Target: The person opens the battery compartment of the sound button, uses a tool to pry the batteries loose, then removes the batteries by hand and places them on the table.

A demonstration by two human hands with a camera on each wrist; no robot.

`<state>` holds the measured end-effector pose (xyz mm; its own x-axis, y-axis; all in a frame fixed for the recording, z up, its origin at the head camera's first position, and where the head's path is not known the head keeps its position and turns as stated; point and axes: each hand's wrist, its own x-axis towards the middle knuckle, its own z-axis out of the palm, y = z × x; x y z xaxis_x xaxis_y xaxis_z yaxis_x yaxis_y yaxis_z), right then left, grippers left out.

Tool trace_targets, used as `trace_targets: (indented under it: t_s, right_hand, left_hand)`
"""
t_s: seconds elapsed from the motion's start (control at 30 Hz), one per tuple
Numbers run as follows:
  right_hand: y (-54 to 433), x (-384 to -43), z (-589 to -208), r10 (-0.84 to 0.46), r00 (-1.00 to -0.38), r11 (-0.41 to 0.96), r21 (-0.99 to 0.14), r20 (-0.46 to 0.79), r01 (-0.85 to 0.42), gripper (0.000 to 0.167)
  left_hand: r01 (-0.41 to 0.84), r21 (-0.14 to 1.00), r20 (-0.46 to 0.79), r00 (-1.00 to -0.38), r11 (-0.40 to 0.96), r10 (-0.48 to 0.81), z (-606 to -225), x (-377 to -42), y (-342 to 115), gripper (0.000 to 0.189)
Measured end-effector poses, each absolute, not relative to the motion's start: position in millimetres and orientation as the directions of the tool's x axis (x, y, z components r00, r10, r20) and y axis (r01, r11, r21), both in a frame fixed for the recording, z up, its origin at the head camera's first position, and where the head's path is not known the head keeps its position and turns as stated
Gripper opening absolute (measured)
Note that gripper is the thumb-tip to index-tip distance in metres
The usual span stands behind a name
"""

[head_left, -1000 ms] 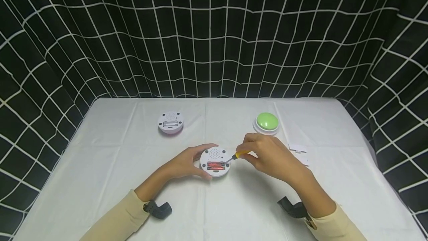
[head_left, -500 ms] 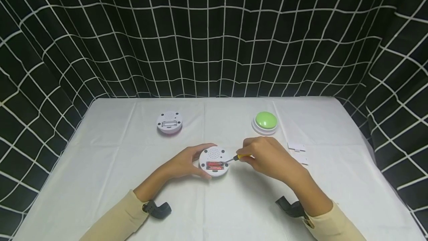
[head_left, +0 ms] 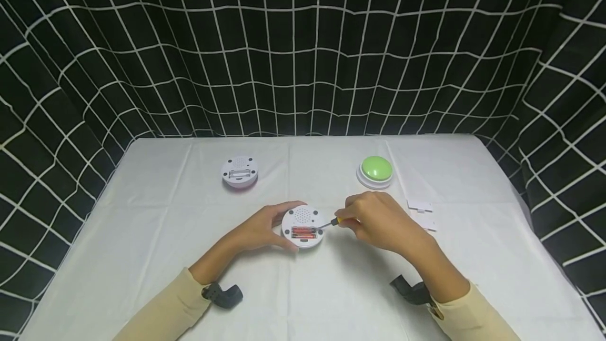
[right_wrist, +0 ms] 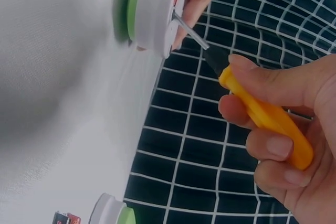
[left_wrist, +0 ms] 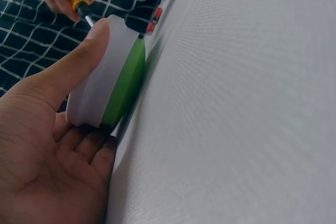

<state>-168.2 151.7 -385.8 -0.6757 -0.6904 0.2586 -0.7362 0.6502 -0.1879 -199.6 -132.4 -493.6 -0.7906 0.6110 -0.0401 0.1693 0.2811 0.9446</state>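
Note:
A round white push button [head_left: 303,216] lies upside down at the middle of the table, its green dome [left_wrist: 126,85] facing the tabletop. My left hand [head_left: 262,230] holds it by the left side, thumb at the near rim and fingers round the far rim. Red batteries [head_left: 303,233] fill its uncovered compartment. My right hand [head_left: 381,222] grips a screwdriver [right_wrist: 273,121] by its yellow handle, thumb on one side and fingers curled round the other. The metal shaft [right_wrist: 190,32] slants into the compartment's right end; exactly what the tip touches is too small to tell.
A second white button [head_left: 240,173] sits upside down at the back left, its battery slot uncovered. At the back right stands a green-domed button [head_left: 376,169] upright. Two white covers [head_left: 420,206] lie beyond my right hand. Red-and-black batteries [right_wrist: 66,217] show on the table.
My right hand has shifted and turned slightly on the screwdriver, so less of the yellow handle shows. The left hand and the held button stay in place.

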Motion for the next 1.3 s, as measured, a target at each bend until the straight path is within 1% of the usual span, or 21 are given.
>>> trace_targets:
  t_s: [0.43,0.8,1.03,1.3]
  right_hand:
    - [151.9,-169.6,-387.2,-0.693,-0.673,0.657,-0.155,0.260,-0.737,0.017]
    - [153.9,-170.1,-386.3,-0.681,-0.698,0.678,-0.169,0.222,-0.716,0.009]
    - [153.7,-170.9,-385.6,-0.676,-0.704,0.684,-0.171,0.215,-0.709,0.015]
    - [153.9,-171.8,-385.8,-0.664,-0.724,0.698,-0.192,0.188,-0.690,0.013]
  left_hand:
    - [0.175,0.947,-0.030,-0.787,0.269,0.616,-492.8,-200.1,-133.0,0.097]
    - [0.183,0.942,-0.030,-0.789,0.281,0.614,-492.6,-199.8,-133.4,0.097]
    - [0.171,0.948,-0.033,-0.786,0.267,0.617,-493.9,-201.1,-133.7,0.097]
    - [0.163,0.955,-0.028,-0.779,0.246,0.626,-493.9,-201.5,-134.0,0.097]
